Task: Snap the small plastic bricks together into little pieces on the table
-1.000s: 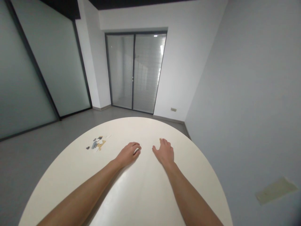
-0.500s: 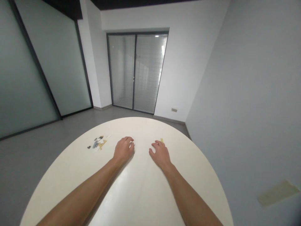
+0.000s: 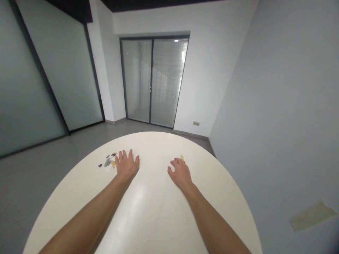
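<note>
My left hand (image 3: 126, 165) is spread with its fingers apart at the right edge of a small pile of flat pieces. It partly covers the yellow pieces (image 3: 112, 164) there. Grey pieces (image 3: 107, 162) and a dark piece (image 3: 100, 165) lie left of the fingers, with white bits among them. My right hand (image 3: 182, 174) rests on the white table (image 3: 156, 211), fingers loosely curved and the thumb held apart from them. Just beyond its fingertips is a small yellowish strip (image 3: 182, 157); whether they touch it I cannot tell.
The round table's far edge curves past both hands. A grey-white wall (image 3: 280, 106) with a strip of tape (image 3: 314, 216) stands close on the right. Beyond the table are a glazed double door (image 3: 150, 81) and frosted panels (image 3: 63, 70) at left.
My left hand has moved left from near the middle of the table to the pile, and its fingers have spread. My right hand has stayed nearly still.
</note>
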A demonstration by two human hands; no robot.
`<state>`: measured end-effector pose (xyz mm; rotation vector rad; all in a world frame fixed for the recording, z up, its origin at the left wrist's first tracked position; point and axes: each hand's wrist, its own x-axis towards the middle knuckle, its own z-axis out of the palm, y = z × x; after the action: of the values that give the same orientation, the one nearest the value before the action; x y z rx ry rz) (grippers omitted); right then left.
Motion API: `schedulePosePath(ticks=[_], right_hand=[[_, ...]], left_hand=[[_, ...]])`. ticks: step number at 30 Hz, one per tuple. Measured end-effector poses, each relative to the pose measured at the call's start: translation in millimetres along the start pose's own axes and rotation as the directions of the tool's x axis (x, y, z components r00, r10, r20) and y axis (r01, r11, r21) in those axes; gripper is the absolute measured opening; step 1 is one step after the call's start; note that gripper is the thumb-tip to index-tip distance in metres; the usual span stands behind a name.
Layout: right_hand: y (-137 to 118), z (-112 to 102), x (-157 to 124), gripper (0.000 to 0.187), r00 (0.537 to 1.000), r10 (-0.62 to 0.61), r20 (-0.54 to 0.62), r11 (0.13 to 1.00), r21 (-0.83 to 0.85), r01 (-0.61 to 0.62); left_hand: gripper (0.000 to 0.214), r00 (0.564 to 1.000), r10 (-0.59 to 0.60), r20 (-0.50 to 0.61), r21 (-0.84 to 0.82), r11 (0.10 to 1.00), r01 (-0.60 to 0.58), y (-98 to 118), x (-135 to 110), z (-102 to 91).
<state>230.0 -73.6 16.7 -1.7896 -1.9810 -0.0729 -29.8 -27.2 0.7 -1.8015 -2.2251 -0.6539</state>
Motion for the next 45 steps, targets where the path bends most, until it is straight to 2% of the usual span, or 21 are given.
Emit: schedulePosePath(ticks=[4, 8, 14, 17, 21, 25, 37, 41, 43, 45], right_hand=[[-0.1, 0.1, 0.0, 0.029, 1.000, 0.002, 0.005, 1.000, 0.003, -0.002], [1.8, 2.2, 0.7, 0.028, 1.000, -0.012, -0.010, 1.000, 0.005, 0.012], [2.5, 4.1, 1.5, 0.029, 1.000, -0.011, -0.014, 1.000, 0.002, 0.011], [1.3, 3.1, 1.5, 0.029, 1.000, -0.009, -0.008, 1.000, 0.000, 0.009], [0.0, 0.9, 1.6, 0.028, 1.000, -0.008, -0.014, 1.000, 0.003, 0.008], [-2.0, -3.2, 1.4, 0.023, 0.996, -0.084, 0.012, 0.995, 0.051, 0.083], [-11.5, -11.3, -0.6, 0.021, 0.980, -0.197, 0.040, 0.974, 0.119, 0.191], [-12.2, -12.2, 0.0, 0.019, 0.981, -0.185, 0.058, 0.974, 0.142, 0.176], [-12.7, -13.2, 0.1, 0.019, 0.980, -0.190, 0.066, 0.972, 0.150, 0.179], [-13.3, -14.4, 0.1, 0.020, 0.977, -0.199, 0.072, 0.969, 0.164, 0.185]], left_hand=[[0.065, 0.999, -0.007, 0.046, 0.014, 1.000, 0.006, 1.1, -0.4, -2.5], [0.062, 0.999, 0.030, 0.029, -0.009, 1.000, -0.030, 2.7, -2.6, -5.2], [0.054, 0.981, 0.189, 0.054, -0.139, 0.974, -0.180, 18.7, -10.7, -12.7], [0.048, 0.936, 0.344, 0.072, -0.267, 0.911, -0.314, 30.2, -16.2, -18.2], [0.043, 0.825, 0.555, 0.110, -0.458, 0.765, -0.454, 39.8, -23.1, -22.7], [0.042, 0.743, 0.664, 0.086, -0.552, 0.653, -0.519, 42.5, -27.0, -24.4], [0.047, 0.647, 0.755, 0.105, -0.605, 0.565, -0.561, 47.5, -35.4, -32.2], [0.045, 0.637, 0.764, 0.102, -0.621, 0.549, -0.560, 49.6, -36.9, -33.8], [0.042, 0.662, 0.743, 0.095, -0.600, 0.573, -0.557, 49.7, -36.3, -31.9], [0.039, 0.708, 0.701, 0.081, -0.563, 0.619, -0.548, 49.1, -34.9, -29.3]])
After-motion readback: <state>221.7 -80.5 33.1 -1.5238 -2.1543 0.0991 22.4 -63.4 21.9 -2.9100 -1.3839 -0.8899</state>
